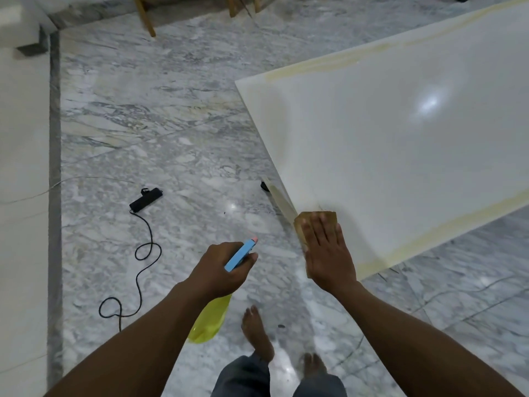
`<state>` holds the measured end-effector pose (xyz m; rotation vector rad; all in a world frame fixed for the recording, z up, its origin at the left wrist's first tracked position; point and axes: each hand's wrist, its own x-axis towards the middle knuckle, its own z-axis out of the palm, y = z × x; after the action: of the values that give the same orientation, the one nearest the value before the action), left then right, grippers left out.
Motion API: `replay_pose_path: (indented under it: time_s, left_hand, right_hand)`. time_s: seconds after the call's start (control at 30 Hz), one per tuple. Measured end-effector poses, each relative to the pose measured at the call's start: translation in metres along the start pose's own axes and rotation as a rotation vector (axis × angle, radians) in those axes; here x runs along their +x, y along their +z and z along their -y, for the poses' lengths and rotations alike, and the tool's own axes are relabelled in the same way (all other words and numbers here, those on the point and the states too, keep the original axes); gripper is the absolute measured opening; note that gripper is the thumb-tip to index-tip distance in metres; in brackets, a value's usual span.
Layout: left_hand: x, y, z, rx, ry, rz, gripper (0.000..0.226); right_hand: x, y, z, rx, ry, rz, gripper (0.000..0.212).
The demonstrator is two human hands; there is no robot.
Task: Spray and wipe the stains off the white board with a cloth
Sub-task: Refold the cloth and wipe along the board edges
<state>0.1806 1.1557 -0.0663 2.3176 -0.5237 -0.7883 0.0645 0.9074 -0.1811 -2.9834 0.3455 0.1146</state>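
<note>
White and glossy, the board [400,144] lies flat with its long axis running from my near right away toward the upper right of the view, its near-left corner close to my feet. Yellowish stains band the far long edge and the near long edge; the middle looks clean apart from a ceiling-light glare.

I have my right hand [329,250] pressed flat, fingers spread and extended, on a tan cloth [316,219] that sits right on that near-left corner, part of it peeking past my fingertips. The cloth is pinned under the palm, not gripped.

My left hand [223,267] is curled shut around the neck of a spray bottle [211,319] with a yellow-green body hanging below the fist and a blue trigger head with a pink nozzle tip pointing up toward the board corner. It hovers over the floor just left of the board, not above it.

My judgement: the right hand is the nearer one and the stain band along the near edge stretches away to its right, so the wipe should follow that edge.

No label or writing is readable on the bottle or board.

Beyond, a black power strip [146,199] and its cable lie on the marble floor [171,124], well apart.
</note>
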Motion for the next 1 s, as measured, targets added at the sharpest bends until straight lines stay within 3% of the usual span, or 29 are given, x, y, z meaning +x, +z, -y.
replay_pose_path:
  time_s: [0.3, 0.47, 0.53, 0.6, 0.67, 0.7, 0.73, 0.8, 0.83, 0.87, 0.9, 0.93, 0.97, 1.0]
  left_hand:
    - [-0.052, 0.074, -0.039, 0.014, -0.004, -0.012, 0.041]
    - [-0.075, 0.109, -0.059, 0.043, 0.021, 0.005, 0.041]
    - [-0.078, 0.116, -0.066, 0.023, 0.03, -0.003, 0.041]
    - [-0.079, 0.119, -0.072, 0.005, 0.037, -0.011, 0.041]
    - [-0.078, 0.118, -0.077, -0.026, 0.042, -0.026, 0.041]
    - [-0.077, 0.115, -0.079, -0.037, 0.051, -0.033, 0.042]
    - [-0.075, 0.112, -0.08, -0.039, 0.062, -0.035, 0.042]
    - [-0.071, 0.102, -0.082, -0.029, 0.092, -0.031, 0.043]
    - [-0.069, 0.096, -0.082, -0.022, 0.113, -0.027, 0.045]
    - [-0.065, 0.087, -0.081, -0.01, 0.141, -0.024, 0.045]
    - [-0.062, 0.079, -0.081, 0.008, 0.168, -0.019, 0.046]
    - [-0.059, 0.072, -0.081, 0.032, 0.195, -0.011, 0.045]
    - [-0.055, 0.063, -0.081, 0.055, 0.213, -0.003, 0.045]
    - [-0.052, 0.054, -0.081, 0.075, 0.226, 0.009, 0.044]
  right_hand:
    - [-0.114, 0.02, -0.019, 0.177, -0.148, -0.159, 0.062]
    - [-0.155, 0.013, -0.034, 0.343, -0.19, -0.117, 0.063]
    - [-0.169, -0.007, -0.035, 0.558, 0.03, -0.072, 0.055]
    - [-0.17, -0.028, -0.039, 0.875, 0.395, 0.005, 0.042]
    - [-0.159, -0.056, -0.043, 1.509, 0.763, 0.134, 0.038]
    - [-0.152, -0.065, -0.047, 1.82, 0.867, 0.205, 0.046]
    - [-0.145, -0.079, -0.048, 1.917, 0.873, 0.24, 0.054]
    - [-0.124, -0.103, -0.041, 1.728, 1.035, 0.264, 0.049]
    - [-0.115, -0.111, -0.039, 1.5, 1.007, 0.241, 0.048]
    - [-0.104, -0.118, -0.033, 1.498, 0.983, 0.181, 0.046]
    - [-0.091, -0.123, -0.028, 1.859, 1.075, 0.229, 0.042]
    - [-0.083, -0.129, -0.022, 2.221, 0.971, 0.353, 0.039]
    - [-0.076, -0.135, -0.011, 2.338, 0.836, 0.348, 0.044]
    - [-0.065, -0.139, -0.001, 2.476, 0.878, 0.289, 0.051]
